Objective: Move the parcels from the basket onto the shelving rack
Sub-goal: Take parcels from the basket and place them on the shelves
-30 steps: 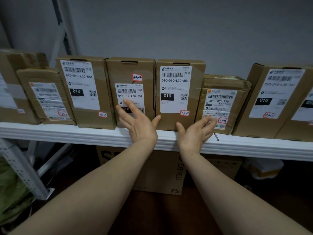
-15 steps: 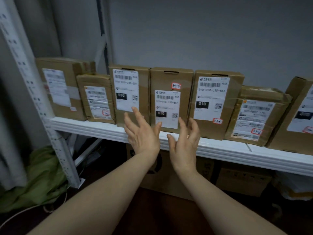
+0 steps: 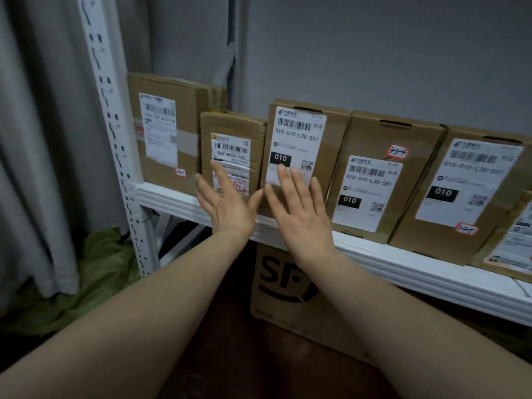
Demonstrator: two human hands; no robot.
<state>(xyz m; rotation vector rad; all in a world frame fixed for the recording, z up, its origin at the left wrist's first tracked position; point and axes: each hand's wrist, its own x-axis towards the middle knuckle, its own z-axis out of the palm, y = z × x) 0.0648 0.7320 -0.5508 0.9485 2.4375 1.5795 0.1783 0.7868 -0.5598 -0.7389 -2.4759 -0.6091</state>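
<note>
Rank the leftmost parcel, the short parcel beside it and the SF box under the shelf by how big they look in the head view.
1. SF box: looks largest, though it is partly hidden, so this is unsure.
2. Leftmost parcel.
3. Short parcel: clearly smallest.

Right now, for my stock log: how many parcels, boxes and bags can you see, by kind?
Parcels on the shelf: 6
SF box under the shelf: 1
Green bag on the floor: 1
Total: 8
</note>
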